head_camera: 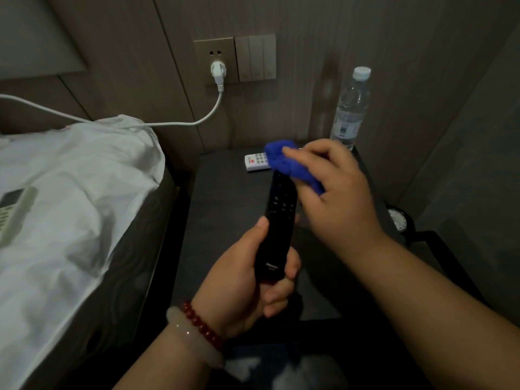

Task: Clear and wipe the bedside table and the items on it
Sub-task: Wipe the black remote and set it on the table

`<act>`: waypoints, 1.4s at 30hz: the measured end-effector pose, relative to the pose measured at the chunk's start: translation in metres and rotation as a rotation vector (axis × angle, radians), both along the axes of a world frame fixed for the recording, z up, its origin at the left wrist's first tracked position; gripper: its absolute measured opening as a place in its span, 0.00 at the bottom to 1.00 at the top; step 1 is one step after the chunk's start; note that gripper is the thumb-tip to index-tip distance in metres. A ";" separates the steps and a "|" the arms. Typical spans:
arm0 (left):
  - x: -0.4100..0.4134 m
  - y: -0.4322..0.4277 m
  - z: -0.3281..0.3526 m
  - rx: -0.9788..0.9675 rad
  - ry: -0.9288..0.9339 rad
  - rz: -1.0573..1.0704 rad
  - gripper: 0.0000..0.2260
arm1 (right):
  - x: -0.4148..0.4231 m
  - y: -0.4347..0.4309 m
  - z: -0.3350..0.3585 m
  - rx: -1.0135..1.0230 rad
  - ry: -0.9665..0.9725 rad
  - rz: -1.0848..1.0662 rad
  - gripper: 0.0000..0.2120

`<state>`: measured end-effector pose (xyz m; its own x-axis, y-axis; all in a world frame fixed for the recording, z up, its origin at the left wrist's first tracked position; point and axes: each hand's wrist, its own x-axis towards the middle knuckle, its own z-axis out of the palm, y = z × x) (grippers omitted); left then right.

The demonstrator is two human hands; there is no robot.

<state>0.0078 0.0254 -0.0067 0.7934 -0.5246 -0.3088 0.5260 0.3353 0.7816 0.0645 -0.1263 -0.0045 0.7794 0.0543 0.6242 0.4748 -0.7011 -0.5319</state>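
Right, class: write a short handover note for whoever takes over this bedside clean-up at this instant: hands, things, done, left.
The left hand grips the black remote by its lower end, over the table.
The right hand holds the cloth at that remote's far end.
The white remote and bottle are at the table's back, not cleared.
Done: wiping of the black remote under way.
Left: finish it, then white remote, bottle, tabletop.

Black remote (pixel 279 220) upright, blue cloth (pixel 282 161) at tip
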 end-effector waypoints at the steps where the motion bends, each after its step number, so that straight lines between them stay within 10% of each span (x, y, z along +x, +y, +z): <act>1: 0.001 -0.002 -0.002 0.000 -0.003 0.006 0.24 | 0.001 -0.002 0.000 0.033 0.020 -0.003 0.21; 12: 0.007 -0.008 -0.015 0.031 -0.120 0.349 0.16 | -0.015 0.006 0.003 -0.141 -0.024 0.115 0.22; 17: 0.007 0.006 -0.014 -0.315 0.079 0.280 0.11 | -0.055 0.010 -0.013 -0.188 -0.067 0.334 0.17; 20: 0.014 0.000 -0.008 -0.187 -0.135 0.406 0.14 | -0.040 0.009 -0.005 -0.240 -0.123 0.302 0.17; 28: 0.037 0.007 0.009 -0.248 0.138 0.448 0.22 | -0.061 0.007 -0.017 -0.178 0.022 0.463 0.20; 36: 0.058 0.010 -0.029 0.737 -0.292 0.219 0.11 | -0.001 -0.039 -0.020 0.460 0.475 -0.087 0.07; 42: 0.104 0.000 -0.036 0.763 -0.348 0.080 0.10 | 0.064 -0.049 -0.048 0.710 0.938 -0.052 0.09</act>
<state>0.1119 0.0251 -0.0424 0.9350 -0.2091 -0.2866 0.2100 -0.3250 0.9221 0.1281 -0.1757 -0.0525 0.9408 -0.1200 -0.3171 -0.3304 -0.1142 -0.9369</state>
